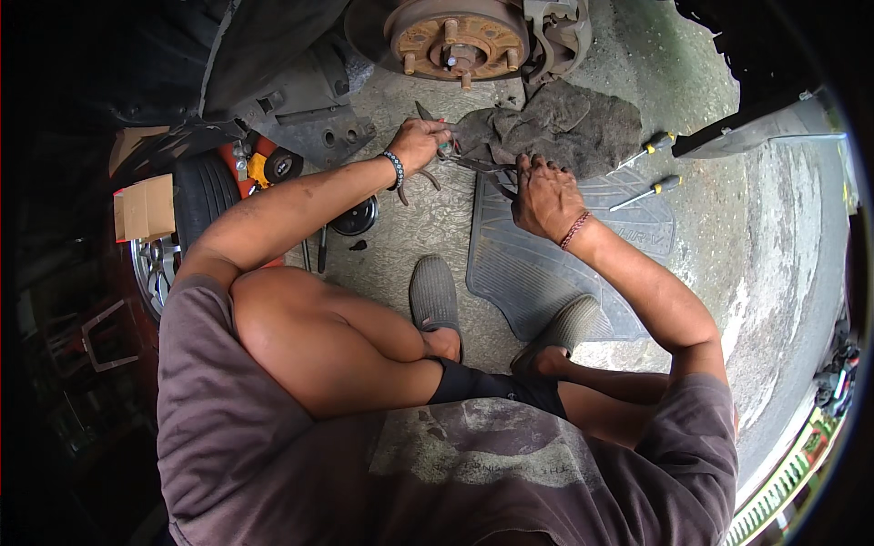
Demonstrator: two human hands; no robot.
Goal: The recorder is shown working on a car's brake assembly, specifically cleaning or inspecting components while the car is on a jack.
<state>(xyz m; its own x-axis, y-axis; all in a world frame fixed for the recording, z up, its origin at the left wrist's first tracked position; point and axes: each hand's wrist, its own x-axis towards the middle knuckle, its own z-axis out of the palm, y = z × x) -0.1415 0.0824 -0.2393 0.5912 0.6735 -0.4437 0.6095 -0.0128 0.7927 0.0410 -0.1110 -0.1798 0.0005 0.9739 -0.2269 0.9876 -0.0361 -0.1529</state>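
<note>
Left hand: [417, 147] fingers curled closed around a dark metal pliers-like tool with two curved legs [431, 179]; legs stick out below the fist, a pointed dark end above. Small red and green bits show at the fingertips, too small to identify.
Right hand: [549, 198] fingers bent and closed on a dark, two-handled metal hand tool [497, 169]. Its head points toward the left hand; whether it touches the other tool, cannot tell.
Tool position: both between the knees and the hub, over the near edge of the rag.
Rag: crumpled dark grey cloth [587, 123], just beyond the right hand, partly over the mat.
Mat: grey ribbed rubber floor mat [564, 264], flat on the concrete, under the right forearm.
Screwdrivers: two, yellow-and-black handles [668, 183], right of the rag; one shaft on the mat, the other reaching the rag.
Hub: round rusty steel wheel hub with studs [460, 50], above the rag.
Left side: black rubber tyre [206, 205], open brown cardboard box [147, 209] beside it.
</note>
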